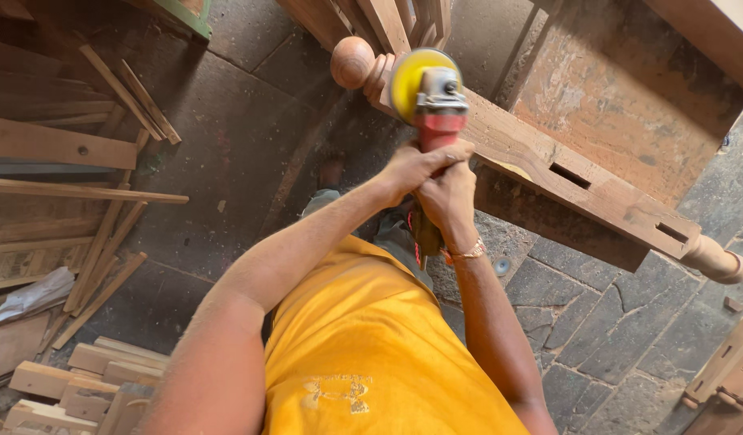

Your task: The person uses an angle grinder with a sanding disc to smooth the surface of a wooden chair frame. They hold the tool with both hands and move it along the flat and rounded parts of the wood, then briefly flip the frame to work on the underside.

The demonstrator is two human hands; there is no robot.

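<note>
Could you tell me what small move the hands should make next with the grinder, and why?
Probably ease the yellow disc along the wooden post toward its round knob. Both hands, left and right, already grip the grinder, and the disc sits at the post's turned end by the knob.

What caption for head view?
Both hands, left and right, press red angle grinder against turned wooden post.

Red-bodied angle grinder (438, 113) — yellow disc seemingly against the turned wooden post (549, 165) — gripped upright
</note>
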